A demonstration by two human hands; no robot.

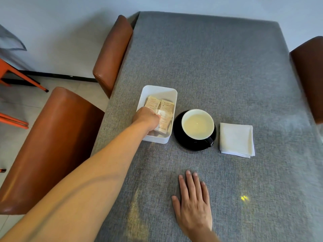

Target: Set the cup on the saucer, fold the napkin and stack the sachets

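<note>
Worktop (218, 67), grey cloth: white tray (158, 90) at left, holding beige sachets (167, 105). Left hand (146, 118) reached into the tray, fingers closed over one sachet; the grip itself could not be seen. Cup (197, 124), white inside, sat on a black saucer (180, 137). Folded white napkin (236, 138) lay just right of the saucer. Right hand (194, 205) rested flat, fingers spread, holding nothing.

Sachets (161, 109) in white box (158, 89), centre-left of frame: printed lines on paper faces, too small and blurred to read. Front sachet (164, 119), pale one beside left hand (146, 117): faint word near top edge, letters not legible. No other text, brand, number or sign readable anywhere in frame.
</note>
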